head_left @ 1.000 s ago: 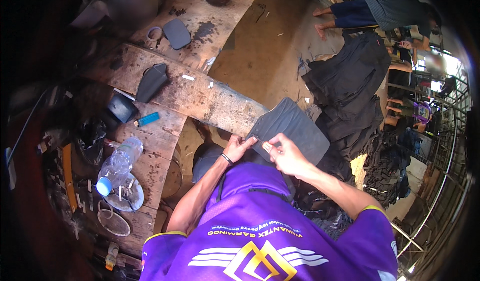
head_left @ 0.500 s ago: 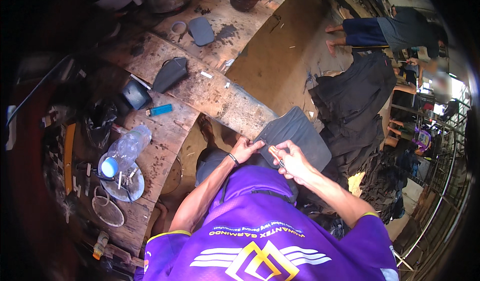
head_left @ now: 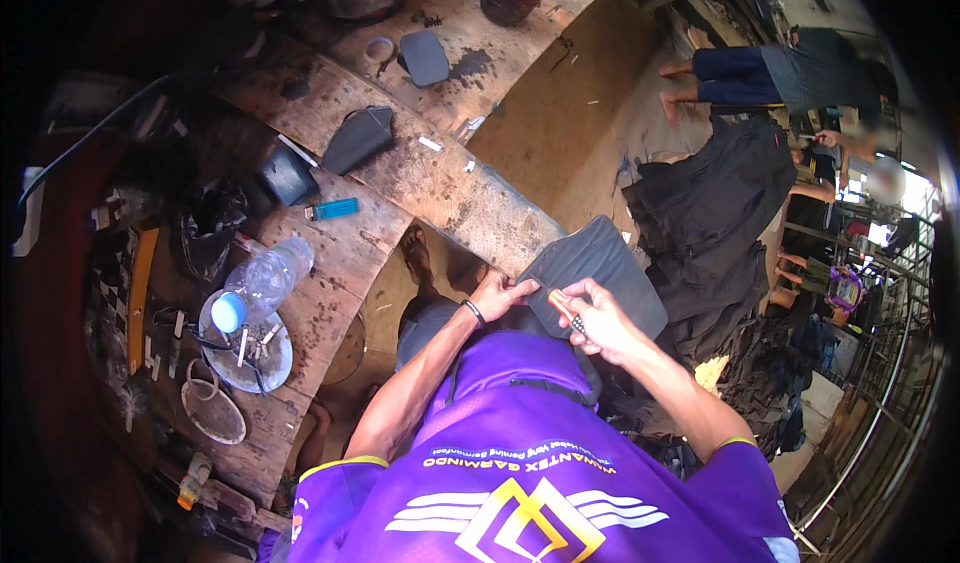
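A dark grey flat panel (head_left: 610, 273) with a ridged surface and rounded corners lies in front of me, against the end of the wooden plank. My left hand (head_left: 497, 299) pinches the panel's near left edge between thumb and fingers. Close beside it, my right hand (head_left: 605, 325) is closed around a small tool (head_left: 562, 306) with an orange body and a black-and-white patterned part. The tool's orange end points toward the panel's edge near my left thumb. Its working tip is too small to make out.
On the wooden table (head_left: 340, 253) at left are a clear plastic bottle (head_left: 270, 278), a blue lighter (head_left: 332, 209), a round plate (head_left: 275, 363) and a black pouch-like piece (head_left: 358, 141). A smaller grey panel (head_left: 424, 58) lies farther back. Dark cloth (head_left: 710, 203) is heaped at right; people are beyond.
The whole view has shifted a little, so the table things sit farther right. My left hand keeps its pinch on the panel; my right hand still holds the tool close by, slightly tilted.
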Available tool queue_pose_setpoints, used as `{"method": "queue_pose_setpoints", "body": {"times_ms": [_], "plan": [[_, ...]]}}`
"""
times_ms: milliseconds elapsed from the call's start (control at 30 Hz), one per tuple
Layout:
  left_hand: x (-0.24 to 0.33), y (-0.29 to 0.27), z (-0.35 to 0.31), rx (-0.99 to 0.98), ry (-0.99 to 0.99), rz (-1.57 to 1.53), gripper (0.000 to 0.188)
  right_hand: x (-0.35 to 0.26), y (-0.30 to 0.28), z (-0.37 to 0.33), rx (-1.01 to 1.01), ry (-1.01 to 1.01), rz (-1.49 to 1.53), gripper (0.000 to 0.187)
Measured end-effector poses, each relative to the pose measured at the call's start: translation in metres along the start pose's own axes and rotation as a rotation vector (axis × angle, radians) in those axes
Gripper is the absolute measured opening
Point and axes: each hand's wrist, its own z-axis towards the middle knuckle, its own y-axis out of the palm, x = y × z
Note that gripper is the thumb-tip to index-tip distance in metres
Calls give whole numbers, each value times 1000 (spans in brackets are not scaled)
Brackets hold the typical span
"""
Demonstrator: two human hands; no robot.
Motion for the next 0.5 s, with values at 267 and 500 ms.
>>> {"method": "queue_pose_setpoints", "body": {"times_ms": [267,500], "plan": [[4,-2,-1,-26,-33,-22,43,-7,3,1,128,-457,-775,24],[-5,1,3,-5,8,-44,41,3,-6,-4,96,-728,-822,21]]}}
